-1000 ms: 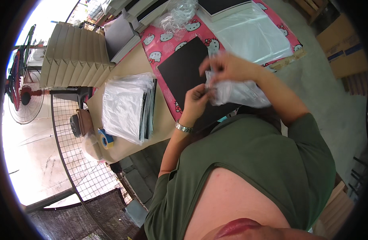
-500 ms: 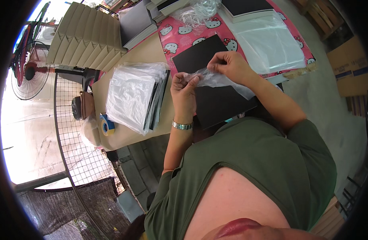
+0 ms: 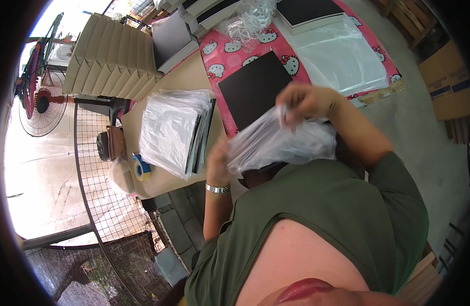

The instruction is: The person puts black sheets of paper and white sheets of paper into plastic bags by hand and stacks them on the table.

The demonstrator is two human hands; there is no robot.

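Observation:
Between my hands a clear plastic bag point(image 3: 278, 145) is stretched out in folds. My left hand point(image 3: 218, 160), blurred by motion, grips its left edge. The other side is pinched in my right hand point(image 3: 307, 104), which is also smeared. Beneath and beyond the bag lies a flat black cover or book point(image 3: 255, 89); the bag hides its near part. Left of my hands sits a stack of black items in clear plastic bags point(image 3: 168, 132). More flat clear plastic bags point(image 3: 342, 61) lie at the far right of the table.
A black-covered book point(image 3: 309, 13) rests on those bags. Tangled white string point(image 3: 250, 20) lies at the back. Tall beige stacks point(image 3: 112, 56) and a thick grey-covered book point(image 3: 171, 43) stand far left. A tape roll point(image 3: 141, 167) is near the table's left edge. A fan point(image 3: 43, 102) stands beyond.
The plastic bag, bunched near the fingertips before, is now spread wide. My left hand has moved down and left; my right hand has moved slightly right and down.

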